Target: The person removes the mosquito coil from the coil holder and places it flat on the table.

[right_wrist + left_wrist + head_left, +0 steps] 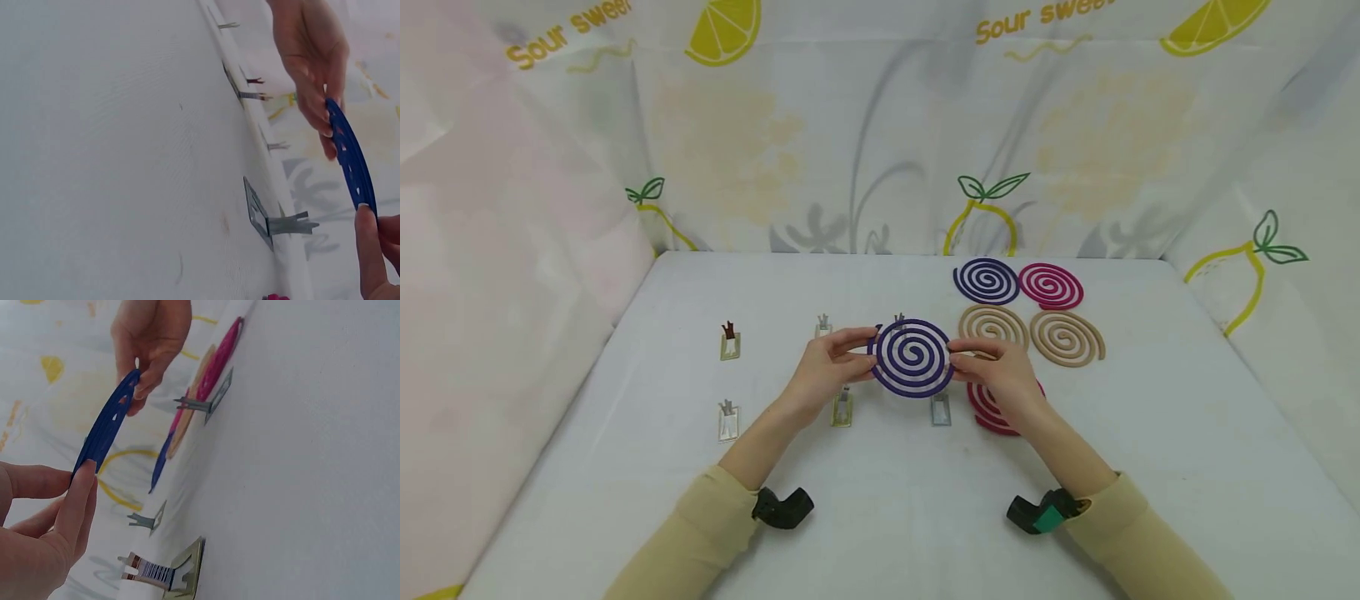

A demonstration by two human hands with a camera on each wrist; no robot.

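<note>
A dark blue spiral mosquito coil is held up above the table, between both hands. My left hand pinches its left edge between thumb and fingers. On the opposite edge, my right hand pinches it the same way. The left wrist view shows the coil nearly edge-on, tilted. Small metal coil stands with upright prongs stand beneath and beside the hands, among them a silver one and a gold-coloured one. Another stand behind the held coil is partly hidden.
To the right lie a blue coil, a magenta coil, tan coils and a red coil partly under my right hand. Further stands, one red-pronged, are at left. A patterned cloth hangs behind the white table.
</note>
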